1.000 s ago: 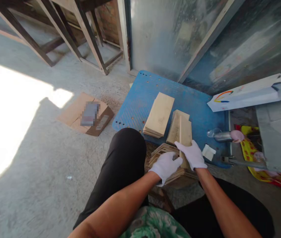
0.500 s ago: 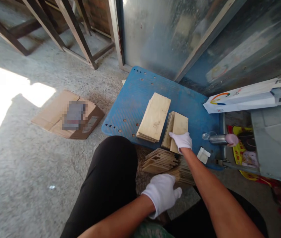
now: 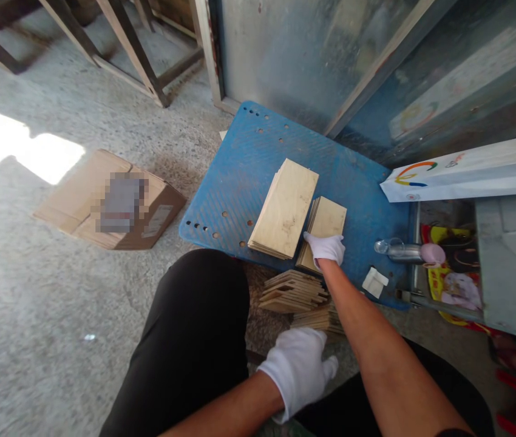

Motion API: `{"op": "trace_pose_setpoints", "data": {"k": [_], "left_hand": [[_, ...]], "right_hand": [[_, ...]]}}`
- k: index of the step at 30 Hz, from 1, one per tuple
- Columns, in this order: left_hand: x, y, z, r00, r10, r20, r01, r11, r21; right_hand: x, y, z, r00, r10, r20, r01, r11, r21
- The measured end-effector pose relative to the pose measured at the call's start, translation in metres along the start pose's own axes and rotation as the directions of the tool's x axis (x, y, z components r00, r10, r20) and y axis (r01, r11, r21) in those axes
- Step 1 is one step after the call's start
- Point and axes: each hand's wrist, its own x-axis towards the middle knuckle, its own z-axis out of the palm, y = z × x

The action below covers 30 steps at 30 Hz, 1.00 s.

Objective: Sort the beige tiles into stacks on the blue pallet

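My right hand (image 3: 326,249), in a white glove, is closed on the near end of a thin wooden board (image 3: 328,217) lying on the smaller stack. The thumb rests at the board's left edge; the other fingers are partly hidden. Immediately left is a larger stack of wider wooden boards (image 3: 285,206), both stacks lying on a blue plastic surface (image 3: 221,176). My left hand (image 3: 297,367), also gloved, hovers above my lap with its thumb apart and nothing visible in it. Its other fingers curve down, partly out of sight. Beyond it, low down, stand more wooden pieces (image 3: 294,291).
A cardboard box (image 3: 89,194) lies on the concrete floor to the left. At right are a metal flask (image 3: 406,252), crumpled white paper (image 3: 375,282) and a white paper bag (image 3: 462,173). A metal-framed panel (image 3: 294,60) borders the blue surface's far side.
My right hand has moved left with the board, which now lies over the smaller stack instead of jutting out to its right. My left hand has barely moved. The view has shifted slightly.
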Motion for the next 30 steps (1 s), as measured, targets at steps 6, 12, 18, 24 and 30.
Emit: {"op": "trace_pose_setpoints", "data": {"k": [6, 12, 18, 24, 30], "left_hand": [[0.002, -0.001, 0.002, 1.000, 0.022, -0.016, -0.022, 1.000, 0.003], [0.003, 0.002, 0.001, 1.000, 0.019, -0.001, -0.019, 0.999, 0.039], [0.005, 0.001, 0.004, 0.999, 0.053, -0.011, -0.051, 0.991, 0.125], [0.010, 0.000, 0.007, 0.998, 0.053, 0.032, -0.059, 0.965, 0.254], [0.016, -0.003, 0.014, 0.990, 0.000, 0.138, -0.058, 0.909, 0.413]], "right_hand": [[-0.002, -0.003, 0.004, 0.999, 0.028, 0.016, -0.028, 1.000, -0.007], [-0.002, 0.009, 0.001, 1.000, -0.015, 0.020, 0.014, 0.999, 0.039], [0.004, 0.045, -0.008, 0.990, -0.108, -0.091, 0.117, 0.988, 0.097], [-0.001, 0.104, -0.002, 0.974, -0.148, -0.172, 0.196, 0.930, 0.309], [-0.032, 0.166, 0.025, 0.977, -0.205, -0.061, 0.213, 0.907, 0.362]]}}
